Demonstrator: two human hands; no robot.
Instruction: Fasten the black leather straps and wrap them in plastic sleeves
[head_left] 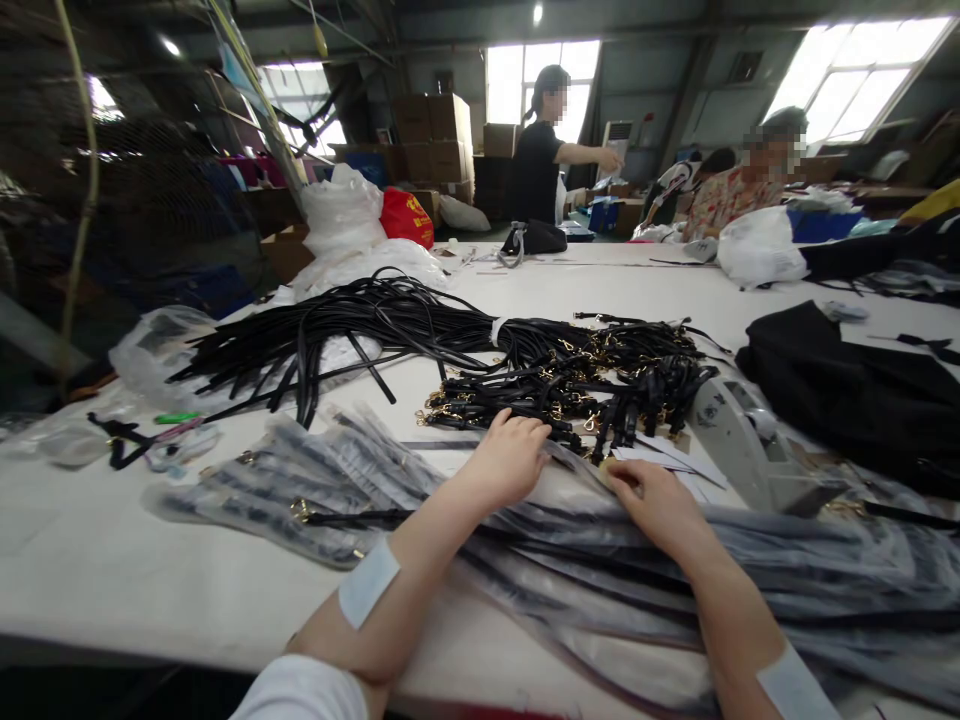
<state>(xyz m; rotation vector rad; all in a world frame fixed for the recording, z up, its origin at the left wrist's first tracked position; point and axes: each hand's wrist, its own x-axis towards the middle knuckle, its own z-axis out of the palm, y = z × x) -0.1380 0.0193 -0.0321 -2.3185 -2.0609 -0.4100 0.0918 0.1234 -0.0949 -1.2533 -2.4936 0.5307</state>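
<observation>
A narrow clear plastic sleeve (574, 460) stretches between my two hands, with something dark inside it. My left hand (514, 455) is closed on its left part, fingers bent and thumb hidden. With thumb and fingers pinched, my right hand (652, 500) grips its right end, where a small yellowish spot shows. Under both forearms lie more plastic-sleeved black straps (300, 480) in a layered pile. One bare black strap with a gold clasp (300, 511) rests on top. Just beyond my hands is a heap of black straps with gold hooks (555, 390).
A long bundle of black straps (360, 320), tied with a white band, lies on the white table (90, 540). At the right stand a grey tape dispenser (742, 440) and black fabric (847, 390). Plastic bags (345, 215) pile up at the far left. Two people work beyond.
</observation>
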